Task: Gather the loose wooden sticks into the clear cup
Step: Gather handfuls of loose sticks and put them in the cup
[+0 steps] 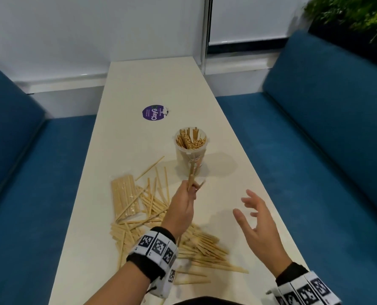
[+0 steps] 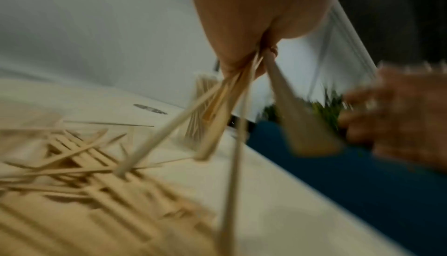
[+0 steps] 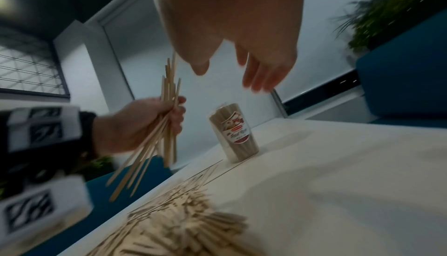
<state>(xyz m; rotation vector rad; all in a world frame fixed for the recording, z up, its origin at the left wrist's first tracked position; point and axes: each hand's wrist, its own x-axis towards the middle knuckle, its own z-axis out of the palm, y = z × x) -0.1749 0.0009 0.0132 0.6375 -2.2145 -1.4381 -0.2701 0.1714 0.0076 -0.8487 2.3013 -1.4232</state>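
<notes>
A clear cup (image 1: 191, 148) (image 3: 233, 134) with a label stands upright mid-table, packed with wooden sticks. My left hand (image 1: 184, 200) (image 3: 154, 124) grips a bundle of sticks (image 1: 192, 172) (image 2: 225, 99) (image 3: 167, 122), raised in the air just in front of the cup. Loose sticks (image 1: 156, 208) (image 2: 80, 157) (image 3: 184, 220) lie scattered on the table under and left of that hand. My right hand (image 1: 252, 214) (image 3: 229, 69) hovers above the table to the right, fingers spread, holding nothing.
The narrow cream table (image 1: 152, 84) runs away from me between two blue benches (image 1: 315, 133). A wrapped pack of sticks (image 1: 124, 195) lies at the left of the pile. A purple sticker (image 1: 153, 113) sits beyond the cup. A plant (image 1: 359, 20) stands at the far right.
</notes>
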